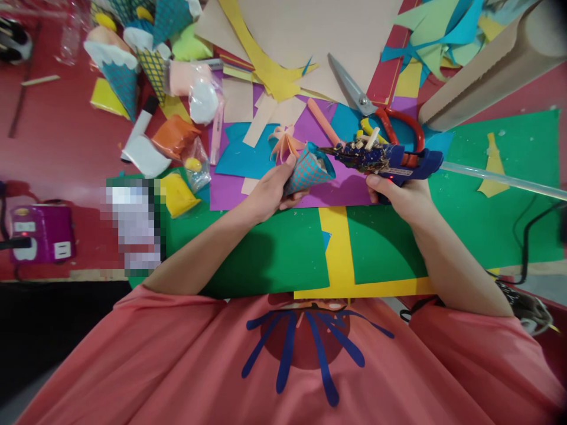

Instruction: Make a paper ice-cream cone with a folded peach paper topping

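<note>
My left hand (270, 192) is closed around a small blue paper cone (310, 172) with a crossed-line pattern, its wide mouth turned to the right. In my right hand (401, 198) is a dark blue glue gun (398, 162), crusted with residue, a clear glue stick (500, 178) sticking out of its back. The gun's nozzle is at the cone's upper rim; whether they touch I cannot tell. Just behind my left hand lies a peach paper piece cut into strips (287, 141). Scissors with red handles (363, 97) lie beyond the gun.
Finished paper cones (117, 74) stand at the upper left, near clay packets (177, 136). A brown cardboard roll (491, 71) lies at the right beside paper scraps (443, 35). Green sheets (274, 254) cover the near table. A purple power box (42, 233) is at far left.
</note>
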### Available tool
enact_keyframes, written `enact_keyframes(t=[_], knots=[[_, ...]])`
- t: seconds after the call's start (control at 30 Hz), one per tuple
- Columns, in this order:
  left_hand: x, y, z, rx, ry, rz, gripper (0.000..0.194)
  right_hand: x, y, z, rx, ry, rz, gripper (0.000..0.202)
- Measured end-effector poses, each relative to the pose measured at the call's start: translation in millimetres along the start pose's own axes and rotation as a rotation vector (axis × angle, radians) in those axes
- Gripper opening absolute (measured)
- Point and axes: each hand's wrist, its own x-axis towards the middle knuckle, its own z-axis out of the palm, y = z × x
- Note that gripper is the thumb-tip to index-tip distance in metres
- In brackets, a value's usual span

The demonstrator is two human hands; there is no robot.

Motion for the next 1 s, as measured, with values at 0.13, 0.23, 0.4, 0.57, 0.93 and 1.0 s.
enact_keyframes(t=[0.13,0.23,0.4,0.57,0.93,1.0], knots=[[0.6,0.8,0.3,-0.014,0.027,-0.029,0.056,-1.0,1.1,-0.1,0.006,0.017,-0.002,0.037],[0.9,-1.5,-0.6,-0.053,0.021,-0.014,0.058,-1.5,0.6,0.5,-0.001,0.024,-0.007,0.036],[-0.8,-4.1,-2.4,-0.132,-0.031,0.087,0.059,-1.8,-3.8,1.8,0.007,0.025,-0.006,0.039],[-3.3,-1.9,-2.7,-0.128,-0.035,0.077,0.057,-2.1,-4.1,1.8,0.002,0.01,0.002,0.041],[-3.0,-5.4,-1.8,-0.087,0.022,0.096,0.055,-1.5,-0.6,1.3,0.001,0.014,-0.012,0.044],[-3.0,-5.6,-1.5,-0.087,0.031,0.092,0.055,-1.6,0.5,1.1,-0.007,0.012,-0.016,0.044]])
